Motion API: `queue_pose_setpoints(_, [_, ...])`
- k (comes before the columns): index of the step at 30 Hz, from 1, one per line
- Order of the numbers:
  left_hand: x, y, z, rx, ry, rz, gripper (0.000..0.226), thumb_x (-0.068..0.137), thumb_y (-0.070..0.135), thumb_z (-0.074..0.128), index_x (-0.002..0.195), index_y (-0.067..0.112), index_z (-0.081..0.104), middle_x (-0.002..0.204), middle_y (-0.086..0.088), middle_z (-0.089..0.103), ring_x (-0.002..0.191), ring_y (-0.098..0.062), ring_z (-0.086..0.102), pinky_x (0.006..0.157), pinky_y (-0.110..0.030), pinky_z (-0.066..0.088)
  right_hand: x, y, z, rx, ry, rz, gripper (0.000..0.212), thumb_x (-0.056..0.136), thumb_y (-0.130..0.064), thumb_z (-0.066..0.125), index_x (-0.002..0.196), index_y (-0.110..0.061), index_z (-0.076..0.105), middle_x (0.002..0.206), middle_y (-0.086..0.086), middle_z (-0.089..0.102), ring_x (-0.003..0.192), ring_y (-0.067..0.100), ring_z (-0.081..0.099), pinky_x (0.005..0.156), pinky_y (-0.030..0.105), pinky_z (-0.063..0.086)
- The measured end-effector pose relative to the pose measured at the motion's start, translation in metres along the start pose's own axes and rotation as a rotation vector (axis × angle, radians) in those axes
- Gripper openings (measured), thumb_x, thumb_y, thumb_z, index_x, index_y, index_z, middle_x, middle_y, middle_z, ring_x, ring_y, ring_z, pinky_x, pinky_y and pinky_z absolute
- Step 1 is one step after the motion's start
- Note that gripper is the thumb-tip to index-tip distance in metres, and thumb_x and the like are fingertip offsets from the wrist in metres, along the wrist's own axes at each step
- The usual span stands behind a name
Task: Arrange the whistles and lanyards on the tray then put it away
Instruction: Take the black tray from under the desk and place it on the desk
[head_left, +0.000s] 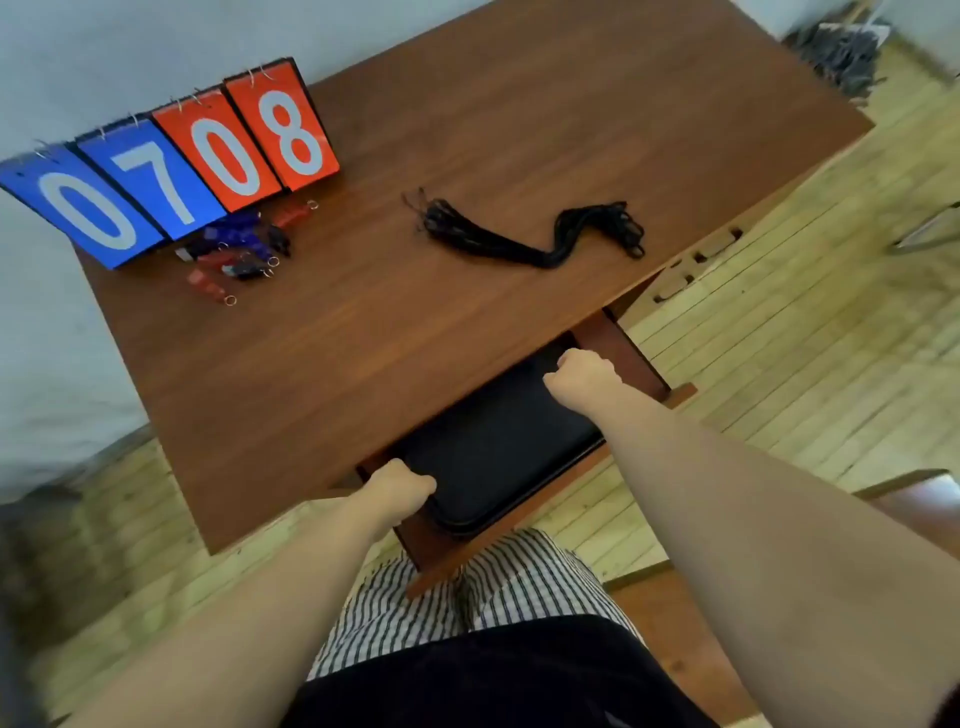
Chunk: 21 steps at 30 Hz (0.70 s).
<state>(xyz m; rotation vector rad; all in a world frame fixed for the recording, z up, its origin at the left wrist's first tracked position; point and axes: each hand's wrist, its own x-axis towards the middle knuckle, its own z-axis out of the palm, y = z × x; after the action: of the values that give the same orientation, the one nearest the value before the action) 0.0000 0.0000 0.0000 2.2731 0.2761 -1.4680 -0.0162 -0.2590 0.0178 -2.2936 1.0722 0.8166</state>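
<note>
Your left hand (400, 491) and right hand (579, 376) each clamped an end of the black tray (498, 447) in the drawer (441, 566); whistles (239, 249) and lanyards (530, 234) lay on the tabletop (363, 338).

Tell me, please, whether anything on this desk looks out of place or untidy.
Nothing looks damaged. The whistles lie in a loose heap by the scoreboard, and the lanyards sprawl in a kinked bundle on the desk; neither is on the tray.
</note>
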Motion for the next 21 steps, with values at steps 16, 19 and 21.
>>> queue_pose_setpoints(16, [0.041,0.017,0.036,-0.219,0.311,-0.116,0.082,0.093,0.029,0.059,0.156,0.006,0.012,0.159,-0.016,0.019,0.139,-0.038,0.033,0.113,-0.046,0.035,0.063,0.028,0.005,-0.035,-0.116,0.023,0.077,0.097,-0.029,0.052,0.157,-0.009,0.007,0.165,0.009,0.004,0.149,0.035,0.015,0.119,0.046,0.024])
queue_pose_setpoints(19, [0.047,0.010,0.035,-0.316,0.316,-0.132,0.078,0.092,0.025,0.060,0.155,0.006,0.018,0.158,-0.016,0.024,0.140,-0.038,0.033,0.112,-0.046,0.037,0.067,0.030,0.005,-0.057,-0.209,0.046,0.076,0.101,-0.023,0.046,0.156,-0.005,-0.004,0.165,0.013,-0.003,0.151,0.034,0.006,0.121,0.046,0.019])
queue_pose_setpoints(21, [0.049,0.005,0.034,-0.353,0.277,-0.138,0.077,0.092,0.022,0.060,0.156,0.008,0.018,0.157,-0.016,0.028,0.140,-0.039,0.035,0.109,-0.046,0.038,0.069,0.030,0.005,-0.069,-0.262,0.044,0.067,0.099,-0.017,0.045,0.153,0.005,0.011,0.162,0.024,0.011,0.148,0.037,0.018,0.118,0.045,0.026])
